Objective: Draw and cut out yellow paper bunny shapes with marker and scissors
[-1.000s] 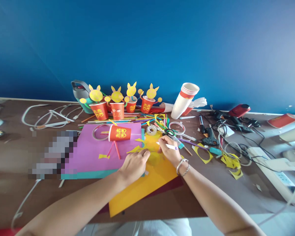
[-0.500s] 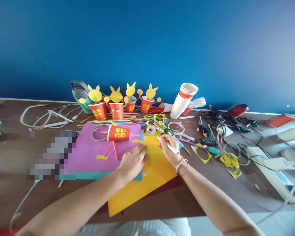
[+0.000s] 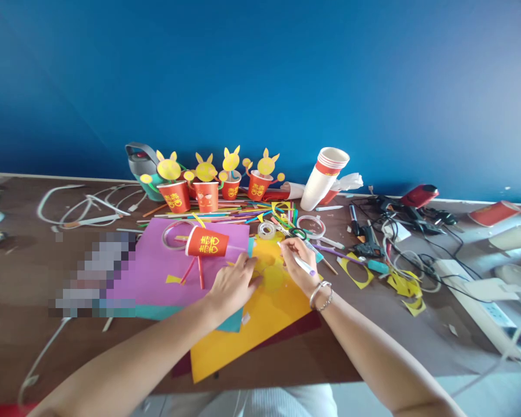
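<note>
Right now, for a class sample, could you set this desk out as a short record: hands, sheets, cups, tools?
Left hand: palm down, over the yellow sheet's edge
Right hand: holding a white pen
Sheets: yellow sheet, purple sheet
Lying cup: red, on its side, above the purple sheet
Back row: four red cups with yellow eared heads
Tools: tape roll, glue gun

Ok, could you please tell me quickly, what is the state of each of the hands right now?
Left hand: open, palm down on the coloured paper.
Right hand: closed, holding a white pen.
</note>
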Action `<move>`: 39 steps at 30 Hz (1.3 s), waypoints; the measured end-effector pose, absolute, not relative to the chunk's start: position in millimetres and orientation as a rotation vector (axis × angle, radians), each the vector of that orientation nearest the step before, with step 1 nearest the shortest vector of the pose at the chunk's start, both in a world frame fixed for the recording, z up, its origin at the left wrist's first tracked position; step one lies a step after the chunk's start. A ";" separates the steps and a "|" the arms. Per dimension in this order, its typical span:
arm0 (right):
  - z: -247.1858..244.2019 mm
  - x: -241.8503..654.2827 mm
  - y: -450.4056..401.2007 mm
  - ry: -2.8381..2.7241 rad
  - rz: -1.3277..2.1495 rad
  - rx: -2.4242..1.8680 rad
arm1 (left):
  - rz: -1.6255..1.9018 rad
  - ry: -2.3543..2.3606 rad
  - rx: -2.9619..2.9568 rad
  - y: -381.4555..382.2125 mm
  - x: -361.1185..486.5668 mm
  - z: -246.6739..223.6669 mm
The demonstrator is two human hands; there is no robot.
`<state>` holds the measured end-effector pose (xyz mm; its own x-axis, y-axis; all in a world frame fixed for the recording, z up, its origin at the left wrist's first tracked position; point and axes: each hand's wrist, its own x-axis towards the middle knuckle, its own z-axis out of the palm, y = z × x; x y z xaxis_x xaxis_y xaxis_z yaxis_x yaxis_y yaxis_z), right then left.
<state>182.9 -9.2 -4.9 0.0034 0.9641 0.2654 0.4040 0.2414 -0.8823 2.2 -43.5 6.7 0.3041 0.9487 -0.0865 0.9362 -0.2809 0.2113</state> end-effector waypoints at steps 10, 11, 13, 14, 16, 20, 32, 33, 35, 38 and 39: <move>-12.0 186.8 -6.5 -1.318 0.679 -1.181 | 1.034 1.563 1.765 -36.4 -1.5 -0.2; -11.9 186.8 -6.9 -1.325 0.752 -1.157 | 1.073 1.515 1.709 -36.2 -0.5 -1.0; -11.9 186.1 -8.0 -1.345 0.883 -1.108 | 1.088 1.455 1.648 -37.0 2.0 -2.0; -12.1 185.5 -8.5 -1.348 0.923 -1.088 | 1.064 1.441 1.638 -37.9 3.2 -2.1; -13.0 184.6 -8.3 -1.329 0.958 -1.070 | 0.978 1.426 1.652 -39.9 4.8 -1.4; -15.3 187.2 -2.5 -1.311 0.945 -1.064 | 1.024 1.453 1.739 -42.2 2.9 2.2; -12.9 187.7 9.3 -1.995 0.672 -0.998 | 0.405 1.351 2.509 -44.5 -2.9 -3.3; -11.6 187.5 8.4 -1.992 0.666 -1.008 | 0.345 1.353 2.513 -44.7 -2.2 -2.6; -8.0 187.5 5.4 -1.942 0.695 -1.044 | 0.271 1.364 2.510 -45.0 -1.1 -0.8; -1.8 187.7 -0.5 -1.759 0.836 -1.141 | 0.169 1.395 2.506 -46.9 0.4 0.6; -0.2 187.8 -2.2 -1.687 0.902 -1.168 | 0.130 1.399 2.510 -48.1 1.0 0.4</move>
<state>187.8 -2.2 -0.2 -0.1811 0.9513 0.2494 0.3207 0.2968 -0.8995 1.0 -48.1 0.4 0.5309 0.8460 -0.0498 0.8223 -0.5000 0.2719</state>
